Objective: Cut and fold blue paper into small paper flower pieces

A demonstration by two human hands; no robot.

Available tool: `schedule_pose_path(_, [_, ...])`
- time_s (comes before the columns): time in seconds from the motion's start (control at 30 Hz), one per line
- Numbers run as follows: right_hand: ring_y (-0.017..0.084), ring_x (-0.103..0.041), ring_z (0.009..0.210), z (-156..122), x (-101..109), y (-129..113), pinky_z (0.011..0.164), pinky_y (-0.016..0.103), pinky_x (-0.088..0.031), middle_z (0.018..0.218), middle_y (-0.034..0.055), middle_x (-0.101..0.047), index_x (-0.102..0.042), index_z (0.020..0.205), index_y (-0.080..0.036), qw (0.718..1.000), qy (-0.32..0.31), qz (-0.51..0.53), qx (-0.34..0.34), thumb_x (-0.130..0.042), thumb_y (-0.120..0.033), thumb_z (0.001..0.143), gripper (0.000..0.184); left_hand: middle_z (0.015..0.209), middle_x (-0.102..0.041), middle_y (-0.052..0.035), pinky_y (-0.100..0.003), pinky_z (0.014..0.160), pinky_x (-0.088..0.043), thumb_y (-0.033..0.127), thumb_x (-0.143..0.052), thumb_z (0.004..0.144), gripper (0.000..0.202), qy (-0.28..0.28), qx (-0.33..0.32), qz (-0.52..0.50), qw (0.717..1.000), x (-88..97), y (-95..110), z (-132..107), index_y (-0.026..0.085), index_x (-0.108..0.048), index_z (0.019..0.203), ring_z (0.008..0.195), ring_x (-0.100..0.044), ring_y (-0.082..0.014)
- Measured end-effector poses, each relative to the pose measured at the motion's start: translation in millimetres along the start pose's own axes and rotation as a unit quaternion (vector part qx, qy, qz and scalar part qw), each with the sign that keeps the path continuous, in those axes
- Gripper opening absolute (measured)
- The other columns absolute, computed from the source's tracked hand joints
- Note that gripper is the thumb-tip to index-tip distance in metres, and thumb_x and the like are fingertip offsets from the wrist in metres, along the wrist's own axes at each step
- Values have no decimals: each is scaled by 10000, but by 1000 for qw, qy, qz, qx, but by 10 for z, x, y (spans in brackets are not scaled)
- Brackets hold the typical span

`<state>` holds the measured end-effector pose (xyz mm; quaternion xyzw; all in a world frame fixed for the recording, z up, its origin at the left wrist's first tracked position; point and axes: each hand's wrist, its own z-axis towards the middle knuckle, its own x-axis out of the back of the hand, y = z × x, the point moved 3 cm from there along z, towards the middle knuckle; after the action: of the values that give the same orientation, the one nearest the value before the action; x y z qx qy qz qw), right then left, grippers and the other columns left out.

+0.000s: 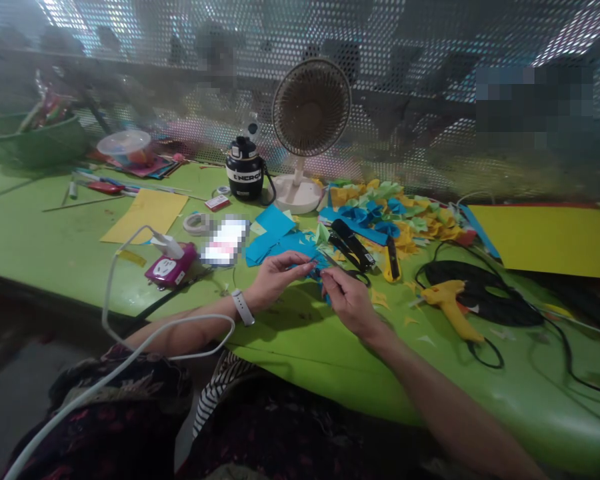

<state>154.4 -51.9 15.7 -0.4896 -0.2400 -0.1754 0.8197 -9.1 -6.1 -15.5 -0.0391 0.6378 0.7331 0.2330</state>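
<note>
My left hand [281,279], with a pale watch strap on its wrist, is closed in a pinch at the table's middle. Facing it, my right hand [349,299] pinches too, and the fingertips of both nearly meet. Between them is a small piece of blue paper [326,293], partly hidden by the fingers; its exact shape is unclear. Just beyond lie blue paper sheets [275,230] and cut scraps. A black stapler [351,244] and a yellow-and-black utility knife [393,260] rest to the right of these.
Folded paper pieces [405,210] are heaped at the back, beside a fan [311,110] and a black bottle [245,175]. A yellow glue gun [453,308] lies right. Left are a phone [226,241], a tape roll [197,224] and a purple power strip [171,267] with a white cable.
</note>
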Motion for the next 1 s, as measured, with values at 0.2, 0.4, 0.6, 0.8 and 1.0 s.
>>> schedule_pose_path(0.2, [172,-613,638,-16,24,8,622,306,-488,715,23,-661,-633,891,-223,1000,-8,-10,-5,-524,-438,968,253,839,-722,-23,-275,790,-525,391,-905,608,294,10,34,-24,999,-2,-28,7,170,-754,729,785,-652,-113])
schedule_pose_path(0.4, [214,-700,863,-36,54,40,788,348,-556,982,78,-744,-679,1042,-219,994,59,-70,60,-601,-351,935,188,769,-708,-12,-253,740,-513,358,-915,594,298,43,46,-53,997,8,-6,15,150,-718,675,724,-632,-95])
schedule_pose_path(0.6, [217,-719,860,7,51,54,811,350,-572,962,81,-761,-697,987,-209,992,63,-70,84,-536,-328,970,202,794,-720,-10,-276,789,-513,354,-926,562,308,36,39,-61,997,1,4,28,159,-731,699,761,-654,-108])
schedule_pose_path(0.8, [201,-708,780,8,39,73,733,321,-562,901,75,-756,-689,954,-199,991,50,-80,89,-521,-313,978,204,784,-728,-19,-263,734,-502,353,-905,612,296,28,51,-45,997,0,-20,27,148,-726,727,708,-641,-98])
schedule_pose_path(1.0, [226,-708,884,-18,40,80,791,347,-556,1018,97,-747,-678,1096,-200,991,47,-96,83,-593,-355,946,232,772,-723,-15,-258,734,-502,374,-898,627,312,25,43,-54,997,-3,-1,19,143,-705,711,706,-640,-93])
